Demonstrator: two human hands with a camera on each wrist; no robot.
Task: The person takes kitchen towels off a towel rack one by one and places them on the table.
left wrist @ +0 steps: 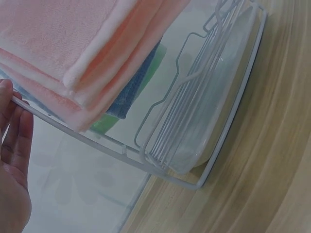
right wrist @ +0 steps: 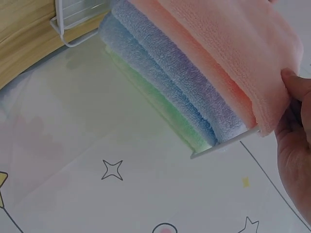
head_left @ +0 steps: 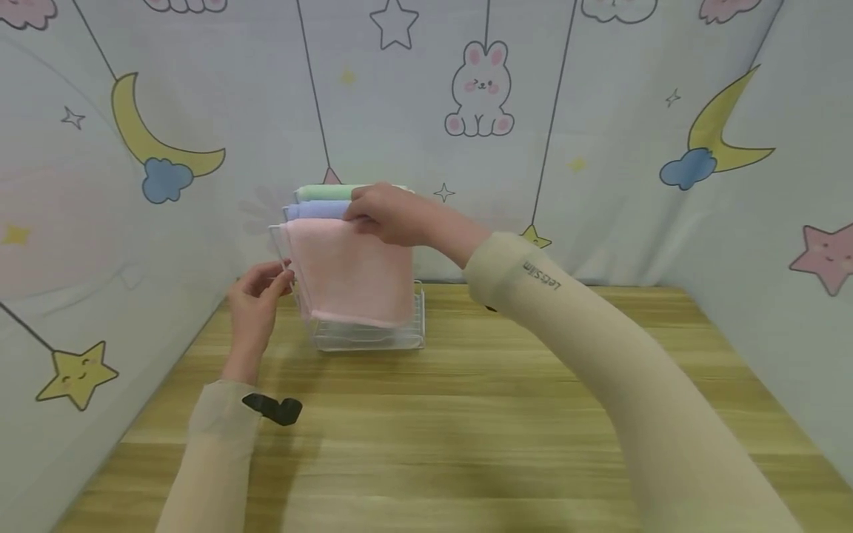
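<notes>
A white wire rack [head_left: 418, 342] stands toward the back of the table, with a clear tray [left wrist: 194, 141] at its base. Over its upper bars hang a pink towel [head_left: 353, 274] in front, a blue towel [head_left: 318, 211] behind it and a green towel [head_left: 325, 192] at the rear. My left hand [head_left: 255, 300] grips the rack's side bar between thumb and fingers. At the top right of the pink towel, my right hand [head_left: 395, 215] pinches the cloth, its thumb on the near face. The fingers behind the towel are partly hidden.
Wood-grain table [head_left: 466, 414] spreads in front of the rack and to its right. Behind and at both sides hangs a white cloth backdrop [head_left: 613, 89] printed with moons, stars and a rabbit. A black strap piece [head_left: 273, 409] sits on the left wrist.
</notes>
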